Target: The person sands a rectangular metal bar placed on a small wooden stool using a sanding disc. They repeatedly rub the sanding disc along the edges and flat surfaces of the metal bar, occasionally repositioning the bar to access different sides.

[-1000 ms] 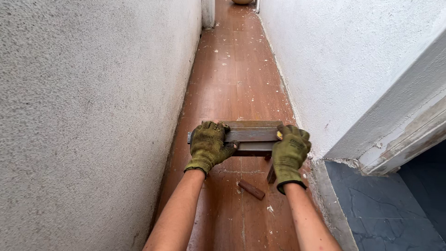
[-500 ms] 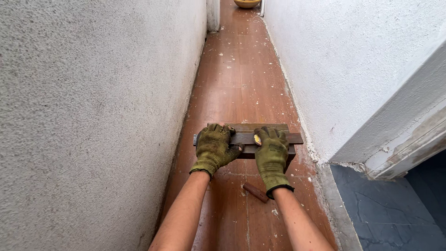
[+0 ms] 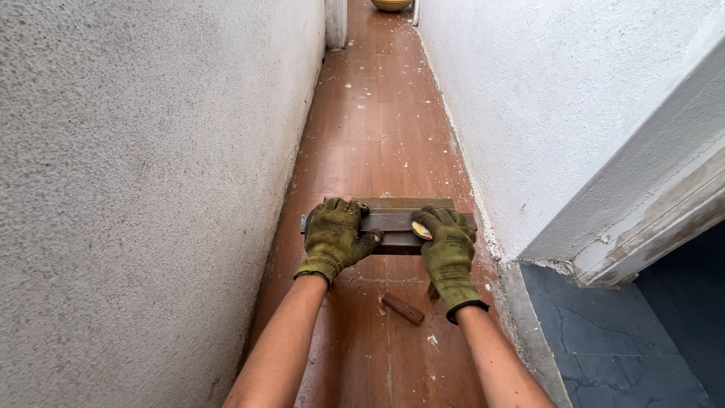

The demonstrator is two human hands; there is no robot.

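— While both gloved hands press on that wooden piece [image 3: 393,221], where does it sit?

— Low over the brown floor [image 3: 377,128], crosswise in a narrow corridor, between the rough wall [image 3: 136,189] on the left and the white wall [image 3: 544,106] on the right. Whether it touches the floor I cannot tell.

— How is the left hand [image 3: 334,238] placed?

— Palm down over the piece's left end, fingers [image 3: 341,211] curled over its far edge, thumb out toward the middle.

— And the right hand [image 3: 445,243]?

— On the right end, fingers [image 3: 445,219] bent and close together over the top. A small yellow thing [image 3: 421,230] shows by its thumb; what it is I cannot make out.

— Anything else down there?

— A short reddish-brown block [image 3: 402,309] lies on the floor just nearer than the hands, between the forearms. White specks dot the boards. At the corridor's far end sits a yellow basin [image 3: 391,4], mostly cut off. Lower right is dark blue tile [image 3: 619,340] under a door frame [image 3: 657,219].
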